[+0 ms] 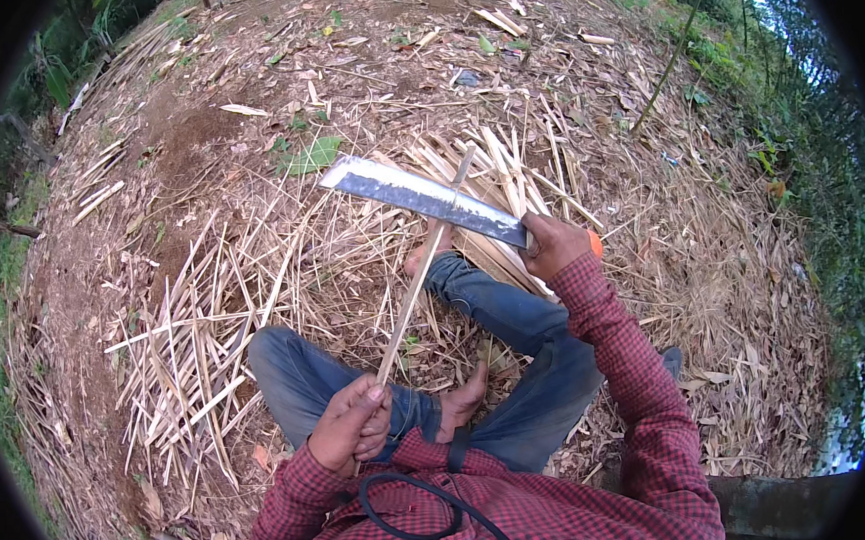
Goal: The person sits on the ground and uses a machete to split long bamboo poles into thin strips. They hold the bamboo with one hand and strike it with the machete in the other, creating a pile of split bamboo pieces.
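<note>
Remotely, I watch the left hand [352,425] clasp a pale, slender wooden strip [408,313] above the lap, the right hand [556,250] gripping a broad steel machete [383,188] across it; thin strips [188,374] heaped left look finished, thicker pieces [503,170] ahead apparently unsplit.

I observe left hand [352,425] gripping a pale strip [407,318]; right hand [557,248] holding a broad knife [388,185] across it; loose strips [185,379] heaped left.
</note>
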Motion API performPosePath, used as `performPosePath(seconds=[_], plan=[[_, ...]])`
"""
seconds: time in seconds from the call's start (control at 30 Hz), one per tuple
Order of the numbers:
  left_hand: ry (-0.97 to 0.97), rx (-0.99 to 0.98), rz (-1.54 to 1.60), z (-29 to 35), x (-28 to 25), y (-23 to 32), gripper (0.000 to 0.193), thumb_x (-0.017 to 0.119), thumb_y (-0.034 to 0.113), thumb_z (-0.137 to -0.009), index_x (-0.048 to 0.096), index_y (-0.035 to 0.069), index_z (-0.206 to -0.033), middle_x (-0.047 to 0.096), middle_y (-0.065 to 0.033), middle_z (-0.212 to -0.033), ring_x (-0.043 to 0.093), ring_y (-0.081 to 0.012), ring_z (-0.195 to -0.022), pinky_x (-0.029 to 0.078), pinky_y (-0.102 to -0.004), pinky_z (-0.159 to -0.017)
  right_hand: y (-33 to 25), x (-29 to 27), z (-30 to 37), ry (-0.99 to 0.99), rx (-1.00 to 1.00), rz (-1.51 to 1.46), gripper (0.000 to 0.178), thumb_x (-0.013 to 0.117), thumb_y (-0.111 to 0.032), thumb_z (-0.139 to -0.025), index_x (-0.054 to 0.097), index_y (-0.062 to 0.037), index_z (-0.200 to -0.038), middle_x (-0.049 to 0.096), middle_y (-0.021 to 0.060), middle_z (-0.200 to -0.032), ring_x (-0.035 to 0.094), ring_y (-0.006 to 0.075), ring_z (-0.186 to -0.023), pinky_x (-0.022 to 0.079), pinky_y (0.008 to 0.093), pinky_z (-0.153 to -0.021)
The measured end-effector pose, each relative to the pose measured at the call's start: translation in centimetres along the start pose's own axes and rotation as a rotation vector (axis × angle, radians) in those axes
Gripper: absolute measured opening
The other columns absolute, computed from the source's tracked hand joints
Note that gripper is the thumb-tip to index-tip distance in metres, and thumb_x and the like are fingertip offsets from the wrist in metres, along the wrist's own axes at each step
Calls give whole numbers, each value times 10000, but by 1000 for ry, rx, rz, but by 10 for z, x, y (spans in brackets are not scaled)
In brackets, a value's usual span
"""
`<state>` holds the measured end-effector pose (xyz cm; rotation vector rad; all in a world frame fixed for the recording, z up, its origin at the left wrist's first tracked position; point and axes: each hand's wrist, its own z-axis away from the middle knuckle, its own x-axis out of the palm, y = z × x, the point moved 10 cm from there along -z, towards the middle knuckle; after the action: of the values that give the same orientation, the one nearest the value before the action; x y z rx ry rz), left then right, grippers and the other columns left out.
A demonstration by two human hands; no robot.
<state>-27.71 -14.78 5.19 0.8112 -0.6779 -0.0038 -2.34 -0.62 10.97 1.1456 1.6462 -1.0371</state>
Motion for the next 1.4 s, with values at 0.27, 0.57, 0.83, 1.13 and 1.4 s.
performPosePath(seconds=[0.27,0.57,0.83,1.13,1.4], plan=[[-55,-60,5,7,-2,-15,187,392,238,-970,423,78,-878,289,28,-531,257,-51,-352,222,-207,-317,44,3,-6,29,164,-11,317,684,-194,-663,573,-107,-946,614,102,-754,626,275,-703,503,382,-602],[-6,-44,-41,5,-10,-8,191,416,239,-963,434,74,-868,288,28,-530,246,-50,-361,218,-202,-326,63,8,-2,-7,232,13,360,679,-242,-661,597,-134,-995,637,126,-838,630,311,-760,515,400,-687],[239,217,-450,3,-53,11,207,449,206,-953,537,18,-964,388,36,-546,318,-36,-445,268,-199,-417,64,-21,24,142,380,-122,304,667,-188,-679,551,-97,-945,633,99,-799,633,285,-738,516,383,-621],[426,293,-975,29,-56,19,203,477,201,-927,552,24,-862,430,-13,-531,414,-71,-493,345,-273,-468,24,34,27,-90,221,-3,194,604,-136,-739,537,-96,-918,604,88,-836,619,276,-761,495,391,-660],[587,479,-1262,36,-44,38,156,494,186,-908,525,41,-858,467,-141,-522,512,-333,-479,370,-390,-463,5,17,30,-56,61,13,229,592,-156,-720,531,-81,-927,619,114,-763,625,308,-733,503,420,-669]])
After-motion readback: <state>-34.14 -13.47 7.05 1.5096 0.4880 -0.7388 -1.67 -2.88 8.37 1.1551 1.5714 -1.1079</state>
